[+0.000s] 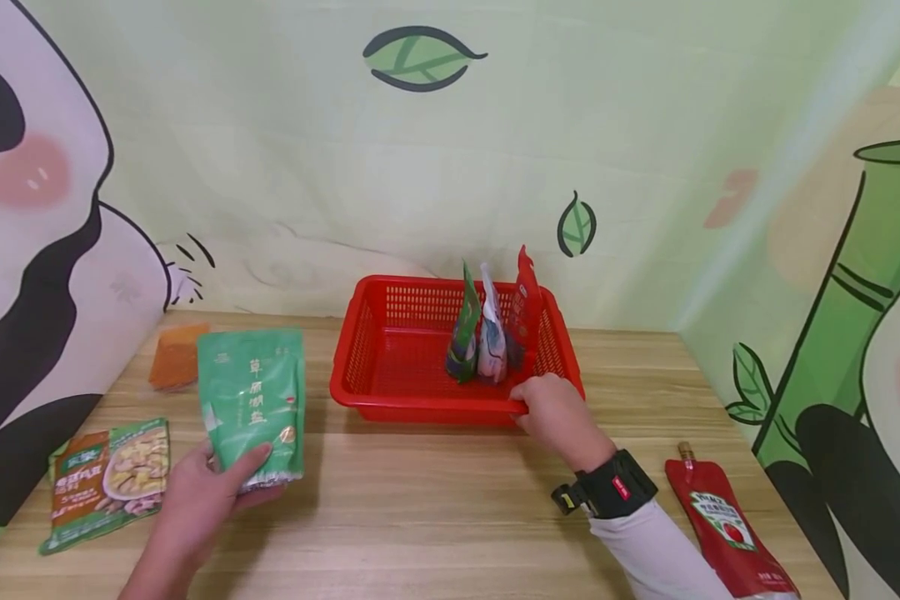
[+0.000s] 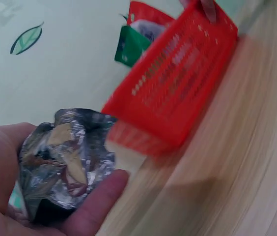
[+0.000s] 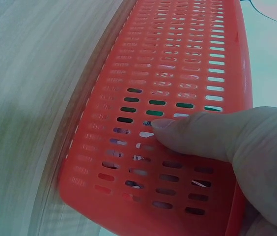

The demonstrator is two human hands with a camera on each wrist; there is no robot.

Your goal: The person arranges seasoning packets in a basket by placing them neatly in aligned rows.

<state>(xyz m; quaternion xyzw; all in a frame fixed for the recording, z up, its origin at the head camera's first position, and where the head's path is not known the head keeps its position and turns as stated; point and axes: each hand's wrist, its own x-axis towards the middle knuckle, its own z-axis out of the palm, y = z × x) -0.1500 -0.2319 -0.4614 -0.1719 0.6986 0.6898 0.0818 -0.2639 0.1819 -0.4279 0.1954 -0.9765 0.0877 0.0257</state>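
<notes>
My left hand [image 1: 221,479] grips a green pouch [image 1: 251,400] with white lettering by its lower end, held above the table left of a red basket [image 1: 412,408]. In the left wrist view the pouch's silvery bottom [image 2: 67,162] faces the camera. My right hand [image 1: 558,417] holds the basket's front rim near its right corner; in the right wrist view the thumb [image 3: 192,135] lies against the perforated wall. Inside the basket, a green packet [image 1: 465,333], a white packet [image 1: 492,333] and a red packet [image 1: 525,312] stand upright toward the right.
At the left of the table [image 1: 420,517] lie a green-and-brown food packet [image 1: 108,483] and an orange packet [image 1: 176,357], partly behind the green pouch. A red ketchup pouch [image 1: 727,521] with a spout lies at the right. A printed cloth backdrop [image 1: 307,167] rises behind the table.
</notes>
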